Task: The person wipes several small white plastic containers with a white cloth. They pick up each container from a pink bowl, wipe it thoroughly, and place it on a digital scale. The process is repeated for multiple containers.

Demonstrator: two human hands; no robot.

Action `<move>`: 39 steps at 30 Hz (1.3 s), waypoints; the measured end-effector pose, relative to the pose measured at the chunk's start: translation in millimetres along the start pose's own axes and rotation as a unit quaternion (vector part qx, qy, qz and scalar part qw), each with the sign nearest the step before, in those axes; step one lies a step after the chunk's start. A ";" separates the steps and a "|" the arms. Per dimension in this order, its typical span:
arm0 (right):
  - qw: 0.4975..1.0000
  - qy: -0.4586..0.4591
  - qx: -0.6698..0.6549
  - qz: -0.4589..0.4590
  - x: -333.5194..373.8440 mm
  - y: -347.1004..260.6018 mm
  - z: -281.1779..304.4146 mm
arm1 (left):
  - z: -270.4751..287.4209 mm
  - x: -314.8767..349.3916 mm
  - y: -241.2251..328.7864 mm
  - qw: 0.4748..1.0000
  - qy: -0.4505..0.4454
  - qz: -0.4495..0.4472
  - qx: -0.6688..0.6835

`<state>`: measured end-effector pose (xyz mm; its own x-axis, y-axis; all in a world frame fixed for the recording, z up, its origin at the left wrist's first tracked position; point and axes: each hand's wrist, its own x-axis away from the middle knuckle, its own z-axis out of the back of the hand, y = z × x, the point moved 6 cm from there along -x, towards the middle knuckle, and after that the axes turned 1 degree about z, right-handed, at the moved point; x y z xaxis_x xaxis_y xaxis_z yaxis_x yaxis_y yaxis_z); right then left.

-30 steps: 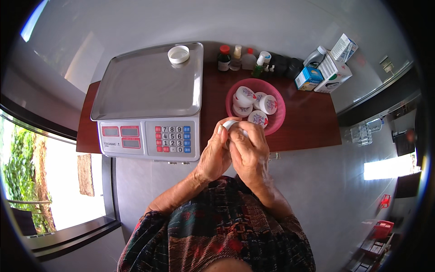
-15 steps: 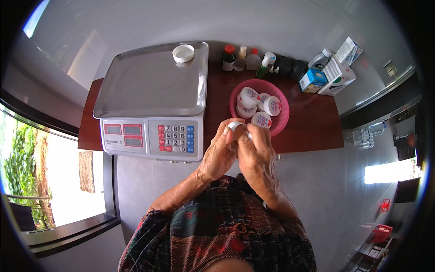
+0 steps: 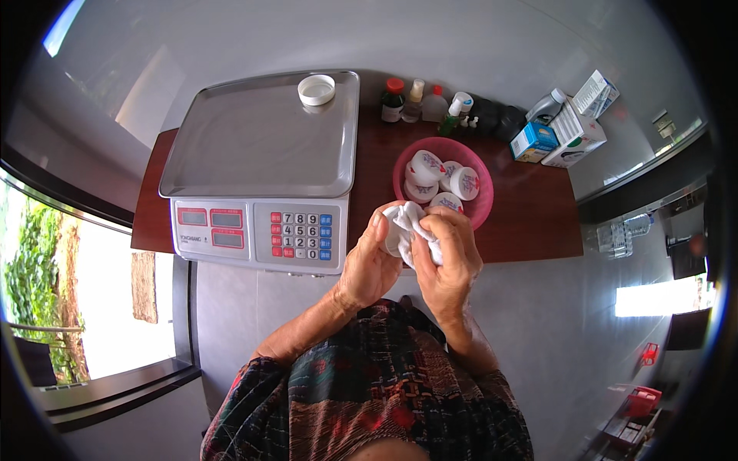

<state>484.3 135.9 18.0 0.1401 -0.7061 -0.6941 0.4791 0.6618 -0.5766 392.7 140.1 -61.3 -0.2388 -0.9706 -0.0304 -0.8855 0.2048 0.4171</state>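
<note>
My left hand [image 3: 367, 261] is closed around a small white jar [image 3: 393, 240], mostly covered by fingers and fabric. My right hand [image 3: 447, 250] grips a crumpled white cloth [image 3: 412, 218] and presses it against the jar. Both hands meet in front of the table's near edge. Just beyond them stands a pink bowl [image 3: 481, 157] holding several white lidded jars [image 3: 427, 165] with printed tops. A loose white screw lid [image 3: 316, 90] lies hollow side up at the far right of the metal scale pan [image 3: 254, 142].
The scale's keypad panel [image 3: 300, 234] faces me at left on the dark red table [image 3: 530, 223]. Small bottles [image 3: 415, 100] line the wall behind the bowl. Boxes [image 3: 569, 134] and a grey bottle [image 3: 546, 106] stand at the far right. A window [image 3: 115, 300] is at left.
The white cloth now shows bunched over the jar, where before only a white rim showed between my fingers. My right hand has shifted slightly right and turned.
</note>
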 end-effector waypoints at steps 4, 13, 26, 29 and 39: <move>0.998 -0.041 0.047 0.024 5.2 -3.2 -13.4 | -0.1 0.0 2.5 0.999 -0.013 -0.008 -0.041; 0.962 -0.270 0.034 -0.008 14.8 3.0 -7.6 | 6.1 -2.4 3.7 0.993 0.022 0.038 -0.110; 0.994 -0.056 0.056 0.070 9.1 4.2 -6.8 | -3.3 -3.9 0.7 0.992 -0.016 0.037 -0.124; 0.980 -0.068 0.163 0.094 9.4 1.0 -11.1 | -3.0 -2.5 4.2 0.987 -0.004 0.039 -0.154; 0.931 -0.209 -0.239 -0.182 13.3 20.7 -7.1 | -4.0 -4.2 12.7 0.980 -0.001 0.002 -0.197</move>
<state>489.9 142.0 -6.2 0.4168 -0.8757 -0.2437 0.1351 0.3249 -0.9361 384.0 146.3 -52.2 -0.2424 -0.9697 -0.0294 -0.6621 0.1433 0.7356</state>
